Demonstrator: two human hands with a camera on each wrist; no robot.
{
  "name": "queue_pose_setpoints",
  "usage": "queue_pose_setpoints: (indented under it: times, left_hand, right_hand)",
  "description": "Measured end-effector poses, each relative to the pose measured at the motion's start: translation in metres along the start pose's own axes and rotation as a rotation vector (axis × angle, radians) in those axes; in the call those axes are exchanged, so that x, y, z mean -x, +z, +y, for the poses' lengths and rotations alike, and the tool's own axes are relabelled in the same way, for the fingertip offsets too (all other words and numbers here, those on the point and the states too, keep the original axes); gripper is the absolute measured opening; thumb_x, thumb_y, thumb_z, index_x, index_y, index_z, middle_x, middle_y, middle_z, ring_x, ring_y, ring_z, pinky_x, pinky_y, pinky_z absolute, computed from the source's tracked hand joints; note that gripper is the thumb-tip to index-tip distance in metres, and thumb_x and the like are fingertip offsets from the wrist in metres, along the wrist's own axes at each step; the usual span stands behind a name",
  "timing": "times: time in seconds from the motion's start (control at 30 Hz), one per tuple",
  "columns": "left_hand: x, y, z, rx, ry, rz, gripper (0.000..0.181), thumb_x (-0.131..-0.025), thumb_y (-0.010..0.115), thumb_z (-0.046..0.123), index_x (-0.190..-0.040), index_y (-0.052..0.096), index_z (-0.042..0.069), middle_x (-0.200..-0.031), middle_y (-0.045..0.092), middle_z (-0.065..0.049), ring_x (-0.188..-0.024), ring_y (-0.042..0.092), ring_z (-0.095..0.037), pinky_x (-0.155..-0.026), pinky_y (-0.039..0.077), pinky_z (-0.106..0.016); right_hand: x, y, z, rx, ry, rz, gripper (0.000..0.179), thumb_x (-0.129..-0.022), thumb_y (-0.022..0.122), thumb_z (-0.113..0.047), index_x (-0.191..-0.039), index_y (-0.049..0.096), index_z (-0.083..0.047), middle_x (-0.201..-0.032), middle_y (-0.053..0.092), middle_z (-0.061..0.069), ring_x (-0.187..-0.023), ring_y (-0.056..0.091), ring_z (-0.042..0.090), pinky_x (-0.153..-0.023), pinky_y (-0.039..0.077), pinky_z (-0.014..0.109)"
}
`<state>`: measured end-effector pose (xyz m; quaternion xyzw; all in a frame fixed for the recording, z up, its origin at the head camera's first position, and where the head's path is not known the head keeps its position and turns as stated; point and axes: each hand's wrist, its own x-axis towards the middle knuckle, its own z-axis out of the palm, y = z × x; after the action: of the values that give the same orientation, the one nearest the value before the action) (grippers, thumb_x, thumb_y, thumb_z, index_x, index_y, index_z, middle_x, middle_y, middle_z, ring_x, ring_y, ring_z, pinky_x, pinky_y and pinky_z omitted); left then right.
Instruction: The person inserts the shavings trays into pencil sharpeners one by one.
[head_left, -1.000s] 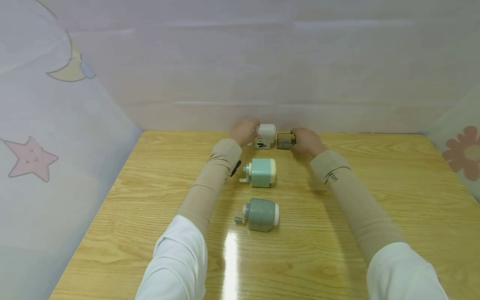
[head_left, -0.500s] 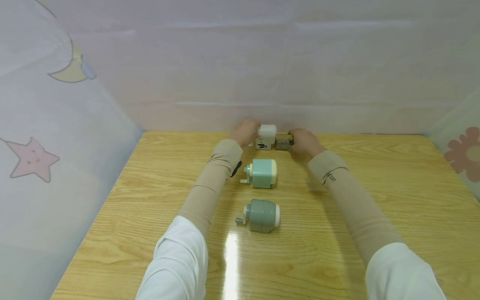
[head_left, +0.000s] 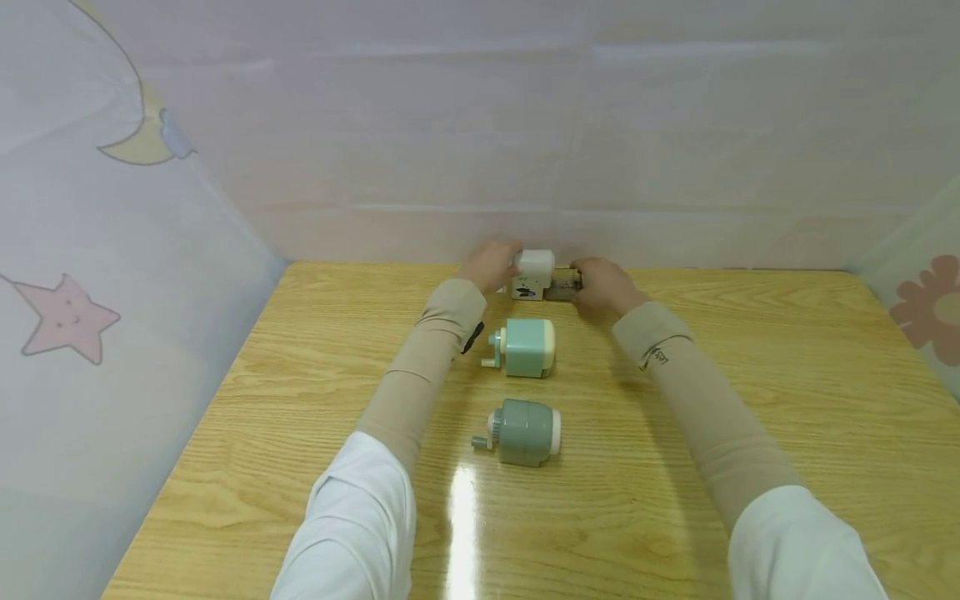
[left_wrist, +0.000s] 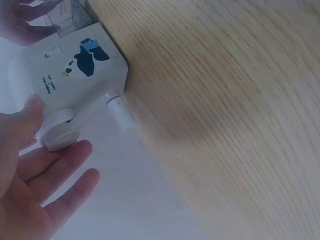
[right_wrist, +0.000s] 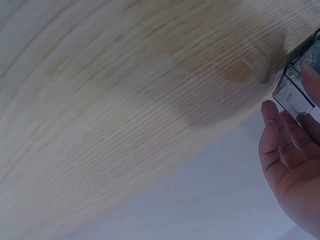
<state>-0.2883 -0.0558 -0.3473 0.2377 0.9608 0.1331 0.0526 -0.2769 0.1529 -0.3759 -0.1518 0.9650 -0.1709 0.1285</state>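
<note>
At the back of the table, my left hand (head_left: 491,267) grips a white crank pencil sharpener (head_left: 533,275). In the left wrist view its thumb lies on the body beside the crank knob (left_wrist: 62,135), and a cat-like print shows on the sharpener's side (left_wrist: 75,62). My right hand (head_left: 609,286) pinches the clear shavings drawer (head_left: 562,285) by its outer end. The drawer's inner end meets the sharpener's right side and seems partly inside it. Grey shavings lie in the drawer, seen in the right wrist view (right_wrist: 295,95).
A mint-green pencil sharpener (head_left: 528,347) lies in front of the white one, its crank to the left. Nearer stands a grey-green sharpener (head_left: 527,432). All are on the wooden table (head_left: 330,375), with a pale fabric wall (head_left: 570,133) behind.
My right hand has moved left with the shavings drawer, from a small gap beside the white sharpener to partly in it. My left hand stays on the sharpener.
</note>
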Motion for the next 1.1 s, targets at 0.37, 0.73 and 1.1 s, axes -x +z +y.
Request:
queue_pose_setpoints:
  times: [0.37,0.73,1.1]
  left_hand:
    - [0.0,0.001,0.0,0.012,-0.015,-0.002,0.032,-0.088,0.06,0.019,-0.117,0.053,0.007,-0.108,0.06,-0.006,-0.097,0.055,-0.018,-0.086,0.046,-0.029]
    - [-0.002,0.004,0.001,0.008,-0.024,0.002,0.032,-0.088,0.06,0.019,-0.118,0.053,0.008,-0.109,0.06,-0.004,-0.097,0.055,-0.016,-0.087,0.045,-0.028]
    - [0.0,0.002,0.001,0.02,-0.014,0.006,0.031,-0.089,0.06,0.018,-0.116,0.053,0.006,-0.108,0.06,-0.006,-0.096,0.056,-0.018,-0.087,0.046,-0.029]
  right_hand:
    - [-0.003,0.004,-0.003,-0.061,-0.02,0.03,0.056,-0.081,0.062,-0.005,-0.132,0.04,0.003,-0.127,0.047,0.021,-0.115,0.043,0.037,-0.097,0.034,0.053]
    - [-0.008,0.006,-0.004,-0.104,-0.042,0.052,0.059,-0.078,0.067,-0.004,-0.131,0.04,0.005,-0.123,0.049,0.022,-0.112,0.045,0.037,-0.096,0.036,0.052]
    - [-0.012,0.007,-0.006,-0.141,-0.08,0.062,0.058,-0.075,0.071,-0.004,-0.124,0.043,0.009,-0.118,0.05,0.025,-0.108,0.047,0.039,-0.094,0.038,0.052]
